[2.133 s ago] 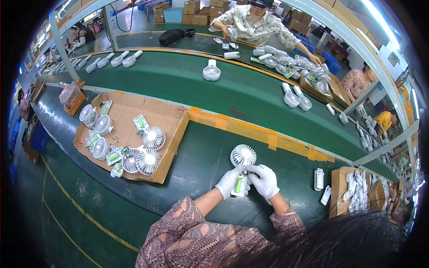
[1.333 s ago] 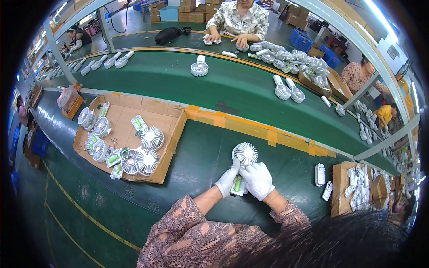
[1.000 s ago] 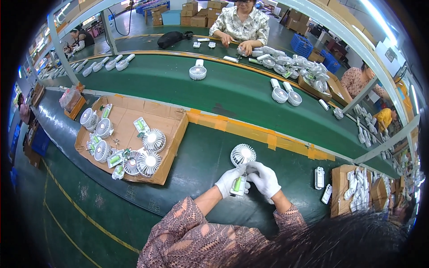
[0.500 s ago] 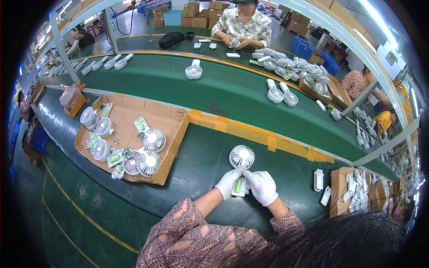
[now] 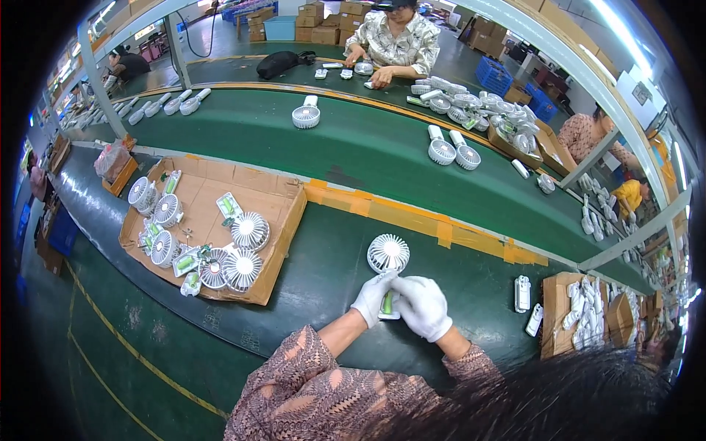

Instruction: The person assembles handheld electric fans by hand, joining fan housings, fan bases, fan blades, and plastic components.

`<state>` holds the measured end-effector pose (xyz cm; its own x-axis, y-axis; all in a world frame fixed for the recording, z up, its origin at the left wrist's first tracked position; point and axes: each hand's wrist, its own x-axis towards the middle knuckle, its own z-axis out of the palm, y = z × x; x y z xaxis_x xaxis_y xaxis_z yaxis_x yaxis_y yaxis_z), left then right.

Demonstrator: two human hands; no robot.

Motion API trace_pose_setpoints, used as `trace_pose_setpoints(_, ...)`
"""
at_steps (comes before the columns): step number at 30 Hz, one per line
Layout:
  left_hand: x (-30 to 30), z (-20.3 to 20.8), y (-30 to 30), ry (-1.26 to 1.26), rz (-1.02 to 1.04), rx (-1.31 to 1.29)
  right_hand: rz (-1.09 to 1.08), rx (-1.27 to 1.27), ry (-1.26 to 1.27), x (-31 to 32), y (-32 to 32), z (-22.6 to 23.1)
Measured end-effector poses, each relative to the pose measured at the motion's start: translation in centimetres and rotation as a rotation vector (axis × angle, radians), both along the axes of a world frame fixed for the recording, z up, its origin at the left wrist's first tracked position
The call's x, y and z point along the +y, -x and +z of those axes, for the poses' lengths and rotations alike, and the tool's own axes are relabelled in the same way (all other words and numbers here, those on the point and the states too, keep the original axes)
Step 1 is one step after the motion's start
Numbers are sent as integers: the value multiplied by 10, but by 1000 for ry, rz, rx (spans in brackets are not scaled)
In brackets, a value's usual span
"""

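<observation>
A white handheld fan [image 5: 388,253] lies on the dark green bench in front of me, its round slatted head pointing away from me. My left hand [image 5: 373,298], in a white glove, grips the fan's handle from the left with fingers closed. My right hand [image 5: 423,307], gloved too, is closed over the handle from the right, its fingertips meeting the left ones just below the head. Between the hands the opened handle shows a green battery [image 5: 387,303]. Whether the right fingers pinch a small part there is hidden.
At left a shallow cardboard tray [image 5: 283,246] holds several opened fans. Two white handle covers [image 5: 523,294] lie at right beside a cardboard box [image 5: 557,312] of white parts. Beyond runs a green conveyor [image 5: 243,121] carrying fans. Across it a person [image 5: 393,44] handles fan parts.
My right hand has rolled over the handle, covering more of the battery. Fans on the conveyor have shifted left. The person opposite has set down a fan and lowered their hands to the table.
</observation>
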<state>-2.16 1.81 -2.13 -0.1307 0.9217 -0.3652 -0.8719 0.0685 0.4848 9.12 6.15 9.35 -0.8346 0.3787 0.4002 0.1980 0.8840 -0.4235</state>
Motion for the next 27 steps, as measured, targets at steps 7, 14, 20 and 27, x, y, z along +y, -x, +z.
trace_pose_setpoints(7,-4,8,4,-40,-107,-44,91,-37,-99,-5,-2,-24)
trace_pose_setpoints(14,-5,17,8,-25,-191,-115,-397,-61,-125,40,-72,-11)
trace_pose_setpoints(20,-3,19,5,3,-87,-149,-1267,-295,-346,109,-203,-22)
trace_pose_setpoints(27,-2,15,6,-2,-85,-220,-1442,-182,-261,111,-244,-72)
